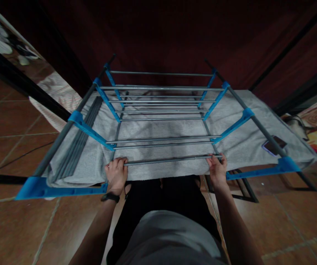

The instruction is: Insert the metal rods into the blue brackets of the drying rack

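A partly built rack of grey metal tubes (pixel 172 139) and blue plastic brackets (pixel 232 127) stands in front of me. Low at its near side, a single grey rod (pixel 166 161) runs crosswise between my hands. My left hand (pixel 116 173), with a dark band at the wrist, has its fingers curled round the rod's left end, beside the near-left blue bracket (pixel 64 191). The rod's right end is pinched by my right hand (pixel 218 169), close to the near-right blue bracket (pixel 266 170). Whether either end sits in a bracket cannot be made out.
Grey cloth (pixel 236 147) covers the surface under the rack. Several loose grey rods (pixel 82 141) lie bundled on its left side. A phone (pixel 274 144) rests at the right, behind an upright tube. Tiled floor (pixel 17 224) surrounds the surface; a dark red panel (pixel 161 40) stands behind.
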`<state>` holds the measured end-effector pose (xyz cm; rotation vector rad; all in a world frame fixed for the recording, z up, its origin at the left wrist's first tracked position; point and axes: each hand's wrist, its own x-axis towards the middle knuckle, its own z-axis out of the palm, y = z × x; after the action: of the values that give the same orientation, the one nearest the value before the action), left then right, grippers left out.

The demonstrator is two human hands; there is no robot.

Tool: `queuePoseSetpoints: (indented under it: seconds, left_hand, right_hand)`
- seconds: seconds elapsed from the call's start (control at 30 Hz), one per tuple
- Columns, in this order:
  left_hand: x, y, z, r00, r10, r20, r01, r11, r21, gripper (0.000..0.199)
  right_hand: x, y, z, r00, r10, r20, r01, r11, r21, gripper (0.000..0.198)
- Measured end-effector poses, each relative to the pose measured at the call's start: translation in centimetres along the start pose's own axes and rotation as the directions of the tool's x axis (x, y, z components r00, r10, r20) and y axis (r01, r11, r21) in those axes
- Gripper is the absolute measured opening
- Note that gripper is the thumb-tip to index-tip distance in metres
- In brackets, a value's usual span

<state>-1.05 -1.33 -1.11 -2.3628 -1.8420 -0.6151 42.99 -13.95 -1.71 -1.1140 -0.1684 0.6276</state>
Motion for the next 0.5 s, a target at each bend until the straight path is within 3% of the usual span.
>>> queuePoseSetpoints:
  seconds: [0.33,0.5]
  left_hand:
    - [-0.12,0.55,-0.8,1.0,0.017,-0.017,-0.018,0.999,-0.048,0.029]
    - [-0.4,0.86,-1.0,0.988,0.153,0.032,-0.151,0.987,-0.061,0.029]
  right_hand:
    - [0.02,0.11,-0.12,1.0,-0.003,-0.011,0.003,1.0,0.018,0.062]
    - [0.11,-0.07,0.04,0.999,0.019,-0.034,-0.019,1.0,0.003,0.061]
